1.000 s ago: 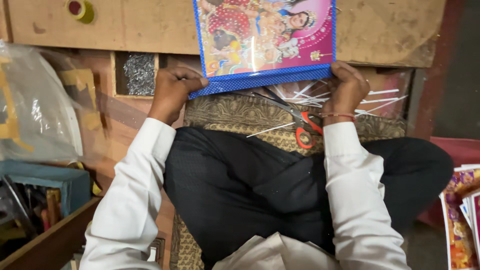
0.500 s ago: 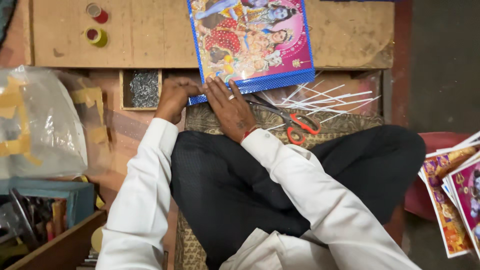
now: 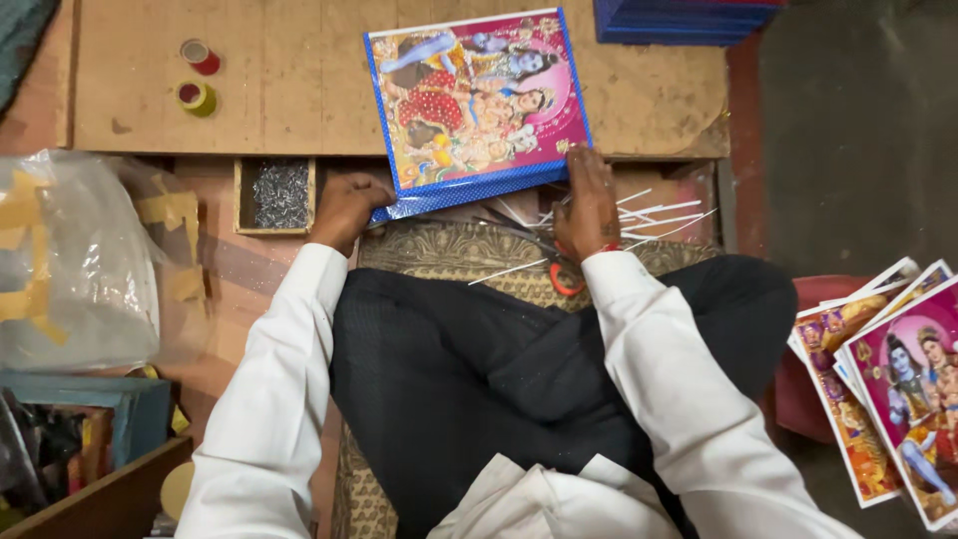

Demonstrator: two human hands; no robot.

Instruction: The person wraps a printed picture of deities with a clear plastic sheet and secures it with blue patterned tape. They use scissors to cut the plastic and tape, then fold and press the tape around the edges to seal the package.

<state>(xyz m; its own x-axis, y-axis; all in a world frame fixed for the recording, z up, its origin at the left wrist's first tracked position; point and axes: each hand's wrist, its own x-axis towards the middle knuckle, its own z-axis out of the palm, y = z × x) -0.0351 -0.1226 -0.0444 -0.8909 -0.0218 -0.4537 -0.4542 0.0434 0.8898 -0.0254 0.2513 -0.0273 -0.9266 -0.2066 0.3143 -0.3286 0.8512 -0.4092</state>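
A worn wooden board (image 3: pixel 299 90) fronts a patterned mat (image 3: pixel 439 250), with dark grey floor (image 3: pixel 848 150) alongside.

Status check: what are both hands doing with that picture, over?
Left hand and right hand at blue-framed picture's near edge. Scissors beside right hand.

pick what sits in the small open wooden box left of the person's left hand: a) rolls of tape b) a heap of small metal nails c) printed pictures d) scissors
b: the small wooden box beside the left hand is filled with a grey heap of small nails; the tape rolls stand on the board above it.
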